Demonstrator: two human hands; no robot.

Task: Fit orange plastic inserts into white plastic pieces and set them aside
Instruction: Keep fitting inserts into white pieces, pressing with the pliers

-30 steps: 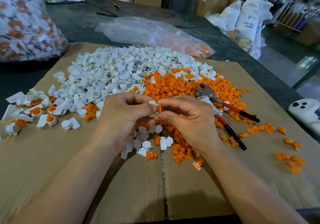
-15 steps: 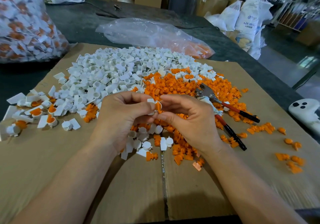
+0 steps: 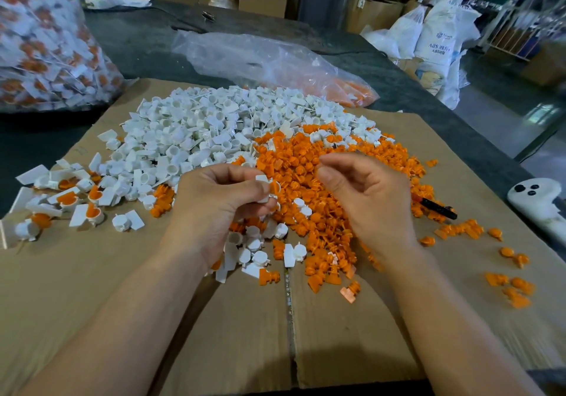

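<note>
Left hand (image 3: 214,209) pinches white piece (image 3: 262,179), orange insert (image 3: 274,187) rightward.

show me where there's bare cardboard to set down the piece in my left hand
Bare cardboard lies on the near side of the finished pieces, left of the left hand holding the white piece; more around the seam. Crowded: white pile, orange pile, stray inserts.

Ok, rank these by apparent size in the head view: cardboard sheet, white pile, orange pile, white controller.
1. cardboard sheet
2. white pile and orange pile: too alike to rank; the orange one is partly covered
3. white controller, smallest, cut by the frame edge
</note>
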